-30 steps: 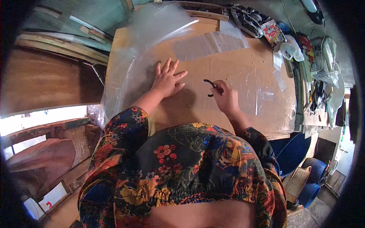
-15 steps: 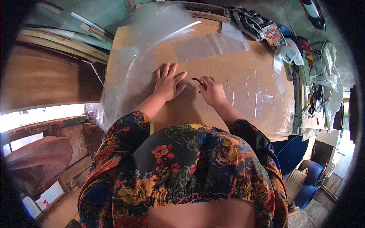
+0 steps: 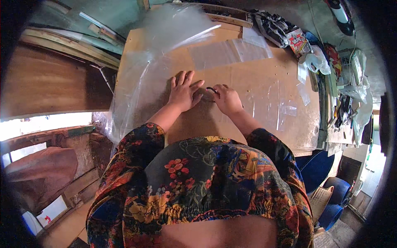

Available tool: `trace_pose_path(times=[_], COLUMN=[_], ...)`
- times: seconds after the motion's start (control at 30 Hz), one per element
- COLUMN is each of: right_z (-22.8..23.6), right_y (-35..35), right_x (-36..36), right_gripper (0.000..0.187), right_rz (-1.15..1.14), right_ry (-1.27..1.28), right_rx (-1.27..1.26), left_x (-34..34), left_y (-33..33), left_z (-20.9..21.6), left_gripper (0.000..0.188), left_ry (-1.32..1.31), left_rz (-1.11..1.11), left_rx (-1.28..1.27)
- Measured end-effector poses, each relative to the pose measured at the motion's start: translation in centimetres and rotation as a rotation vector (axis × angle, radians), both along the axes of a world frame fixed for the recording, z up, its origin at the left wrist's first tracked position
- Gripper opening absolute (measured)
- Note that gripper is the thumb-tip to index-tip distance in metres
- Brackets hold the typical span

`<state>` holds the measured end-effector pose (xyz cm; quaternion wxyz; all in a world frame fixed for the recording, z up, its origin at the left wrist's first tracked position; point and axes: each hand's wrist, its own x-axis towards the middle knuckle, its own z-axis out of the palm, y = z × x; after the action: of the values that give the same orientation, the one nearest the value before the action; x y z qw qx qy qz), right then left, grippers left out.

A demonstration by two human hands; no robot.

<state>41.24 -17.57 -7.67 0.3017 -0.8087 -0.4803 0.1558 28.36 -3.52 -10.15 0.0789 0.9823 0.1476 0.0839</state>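
Note:
My left hand (image 3: 181,94) lies flat with its fingers spread on the tan wooden tabletop (image 3: 186,130), beside a large clear plastic sheet (image 3: 142,84). Just to its right, my right hand (image 3: 228,100) is closed around a small tool with a black curved part (image 3: 211,89). Only that dark curve sticks out past the fingers, so I cannot tell what kind of tool it is. Both hands rest close together near the middle of the tabletop. Whether thin clear film lies under them is hard to make out.
A clear plastic strip (image 3: 231,53) lies across the far part of the tabletop, with smaller clear scraps (image 3: 288,109) at the right. Black plastic wrapping (image 3: 271,25), a printed packet (image 3: 297,41) and a white bag (image 3: 317,60) crowd the far right edge. Wooden planks (image 3: 70,47) stand left.
My right hand has shifted slightly left, toward my left hand, with the black-curved tool still in it. My left hand stays spread in nearly the same place.

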Motion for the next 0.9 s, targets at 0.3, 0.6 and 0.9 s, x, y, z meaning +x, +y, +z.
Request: trace_pose_path(times=[0.3, 0.6, 0.9], right_z=[3.9, 6.5, -3.9], right_y=[-2.4, -23.3, -44.4], right_x=[1.6, 9.1, 13.1], right_gripper=[0.022, 0.026, 0.022], right_rz=[-0.288, -0.987, -1.197], right_ry=[0.176, 0.331, -0.300], right_rx=[0.120, 0.608, 0.302], left_x=[0.2, 0.1, 1.6], left_y=[-0.2, -2.1, -7.0], left_z=[-0.1, 2.4, 2.5], left_gripper=[0.048, 0.046, 0.051], left_ry=[0.049, 0.019, -0.051], left_rz=[0.020, -0.116, -0.231], left_rx=[0.010, 0.044, -0.048])
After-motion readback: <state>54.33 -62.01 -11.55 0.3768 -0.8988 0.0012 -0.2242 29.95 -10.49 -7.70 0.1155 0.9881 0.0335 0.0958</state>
